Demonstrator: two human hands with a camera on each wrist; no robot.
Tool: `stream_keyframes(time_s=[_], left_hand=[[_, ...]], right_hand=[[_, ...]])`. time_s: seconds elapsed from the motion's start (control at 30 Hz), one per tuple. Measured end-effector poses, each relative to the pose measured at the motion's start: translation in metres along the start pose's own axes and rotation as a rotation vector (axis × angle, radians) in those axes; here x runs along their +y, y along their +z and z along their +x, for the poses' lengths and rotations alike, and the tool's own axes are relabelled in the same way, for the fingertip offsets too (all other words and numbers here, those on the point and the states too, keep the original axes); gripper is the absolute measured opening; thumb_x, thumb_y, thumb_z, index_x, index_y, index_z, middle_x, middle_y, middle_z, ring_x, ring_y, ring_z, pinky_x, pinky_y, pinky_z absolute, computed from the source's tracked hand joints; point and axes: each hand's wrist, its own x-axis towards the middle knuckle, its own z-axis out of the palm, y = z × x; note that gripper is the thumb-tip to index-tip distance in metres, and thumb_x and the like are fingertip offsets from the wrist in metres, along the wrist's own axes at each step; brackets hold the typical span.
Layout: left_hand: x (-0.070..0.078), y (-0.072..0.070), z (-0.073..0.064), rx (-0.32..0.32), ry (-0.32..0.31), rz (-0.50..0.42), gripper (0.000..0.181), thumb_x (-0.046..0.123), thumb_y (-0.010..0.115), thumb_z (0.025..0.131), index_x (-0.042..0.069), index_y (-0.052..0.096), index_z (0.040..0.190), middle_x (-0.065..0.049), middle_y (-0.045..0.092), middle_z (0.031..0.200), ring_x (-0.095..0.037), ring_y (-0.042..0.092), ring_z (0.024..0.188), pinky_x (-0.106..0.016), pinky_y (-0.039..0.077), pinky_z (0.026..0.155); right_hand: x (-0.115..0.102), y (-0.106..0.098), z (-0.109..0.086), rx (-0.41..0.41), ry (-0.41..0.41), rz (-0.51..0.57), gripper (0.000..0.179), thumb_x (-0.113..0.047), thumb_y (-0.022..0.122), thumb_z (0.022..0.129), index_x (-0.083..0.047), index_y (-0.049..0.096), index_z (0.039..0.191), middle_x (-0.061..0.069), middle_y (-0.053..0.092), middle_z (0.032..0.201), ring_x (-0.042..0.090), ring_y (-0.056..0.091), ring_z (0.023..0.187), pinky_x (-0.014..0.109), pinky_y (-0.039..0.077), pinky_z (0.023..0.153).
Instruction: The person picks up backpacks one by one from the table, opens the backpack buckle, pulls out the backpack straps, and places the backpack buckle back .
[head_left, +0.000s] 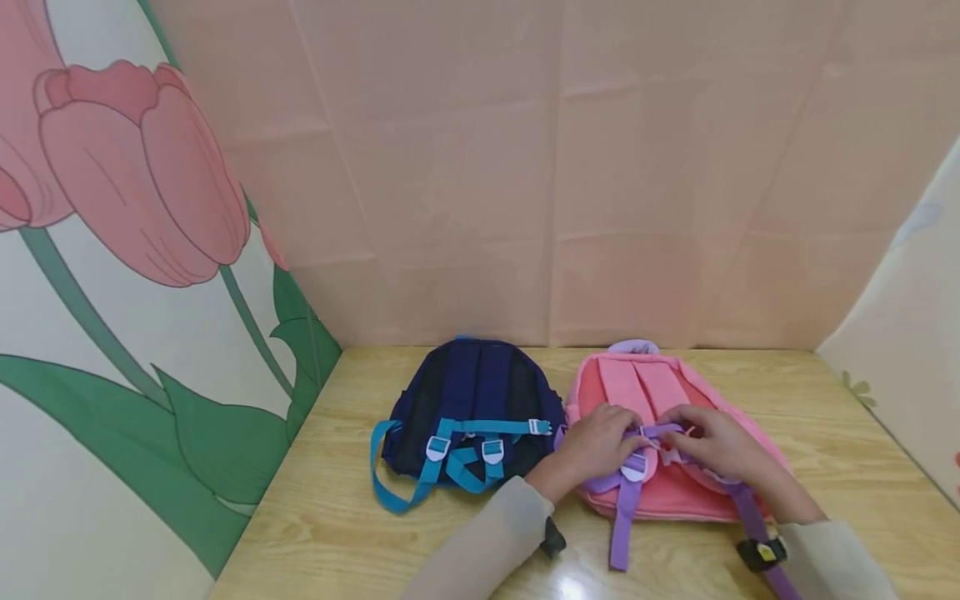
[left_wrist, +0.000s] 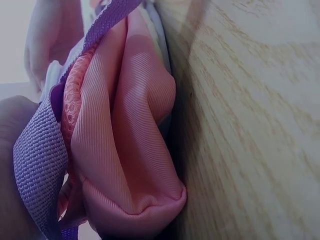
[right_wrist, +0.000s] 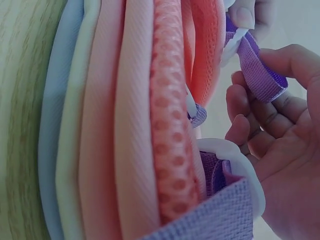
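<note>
A pink backpack [head_left: 701, 500] lies on the table with its straps up. Over its middle, both hands work at a purple strap [head_left: 663, 430]. My left hand [head_left: 600, 440] pinches a white plastic buckle [right_wrist: 234, 47] on that strap, seen at the top of the right wrist view. My right hand [head_left: 718, 442] holds the strap's looped part between its thumb and bent fingers. A white adjuster [head_left: 634, 467] with a hanging purple strap end [head_left: 621, 533] sits below the left hand. In the left wrist view, purple webbing [left_wrist: 40, 160] crosses in front of the left hand and hides much of it.
A navy backpack [head_left: 477, 375] with blue straps [head_left: 397, 500] lies just left of the pink one. Both rest on a wood-grain table [head_left: 315, 533]. Behind stands a plain pinkish wall [head_left: 450, 167]; a tulip-printed panel [head_left: 127, 175] borders the left side.
</note>
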Motion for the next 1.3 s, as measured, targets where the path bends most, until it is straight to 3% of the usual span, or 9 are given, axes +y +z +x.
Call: stream_keyframes(time_s=[0.3, 0.67, 1.07, 1.3], left_hand=[[0.000, -0.001, 0.000, 0.001, 0.006, 0.005, 0.030, 0.048, 0.055, 0.102, 0.031, 0.062, 0.126, 0.019, 0.061, 0.118, 0.003, 0.052, 0.108, -0.015, 0.046, 0.092], [0.001, -0.001, -0.001, -0.015, -0.017, -0.005, 0.031, 0.049, 0.054, 0.101, 0.032, 0.061, 0.126, 0.019, 0.059, 0.115, 0.004, 0.050, 0.108, -0.015, 0.046, 0.093], [0.001, 0.000, 0.000, -0.020, -0.017, -0.008, 0.030, 0.048, 0.054, 0.102, 0.032, 0.061, 0.127, 0.019, 0.059, 0.115, 0.004, 0.050, 0.109, -0.015, 0.045, 0.094], [0.001, -0.001, -0.001, -0.015, -0.019, -0.017, 0.029, 0.048, 0.054, 0.102, 0.033, 0.062, 0.125, 0.019, 0.058, 0.111, 0.004, 0.050, 0.105, -0.015, 0.045, 0.091]], right_hand=[[0.001, -0.002, -0.003, 0.012, 0.016, 0.070, 0.013, -0.019, 0.069, 0.098, -0.012, 0.069, 0.109, 0.001, 0.069, 0.085, 0.008, 0.059, 0.067, 0.025, 0.049, 0.053], [-0.007, 0.000, 0.003, -0.014, -0.067, 0.017, 0.021, -0.014, 0.071, 0.095, -0.010, 0.068, 0.116, 0.000, 0.065, 0.090, 0.006, 0.055, 0.063, 0.025, 0.048, 0.053], [-0.013, 0.005, 0.005, -0.027, -0.062, 0.022, 0.016, -0.016, 0.071, 0.096, -0.012, 0.068, 0.112, -0.003, 0.065, 0.079, 0.005, 0.055, 0.057, 0.025, 0.047, 0.052], [-0.010, 0.003, 0.002, -0.011, -0.050, 0.033, 0.012, -0.017, 0.070, 0.097, -0.015, 0.069, 0.109, -0.003, 0.066, 0.084, 0.005, 0.055, 0.059, 0.025, 0.047, 0.051]])
